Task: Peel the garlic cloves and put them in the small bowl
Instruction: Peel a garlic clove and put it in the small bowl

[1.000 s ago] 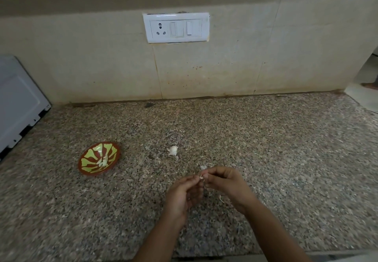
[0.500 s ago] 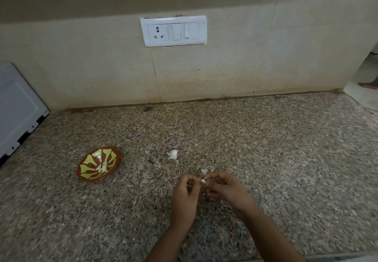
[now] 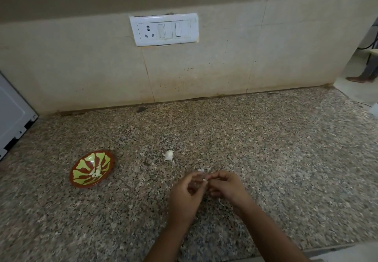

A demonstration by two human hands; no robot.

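While my left hand [image 3: 185, 195] and right hand [image 3: 227, 186] stay pinched together on the garlic clove [image 3: 204, 179], peeling continues; small bowl [image 3: 83, 165] waits.

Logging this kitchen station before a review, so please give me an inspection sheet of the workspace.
Surface: speckled granite counter, tiled wall behind.
Job's things: small bowl holds peeled cloves; garlic clove between both hands; another garlic piece lies on the counter.
Clutter: skin scraps beside the hands.
Hands: left hand and right hand both pinch the garlic clove with their fingers.
Cables: dark cable at far right, off the counter.
Surroundings: switchboard on the wall; white appliance at left.
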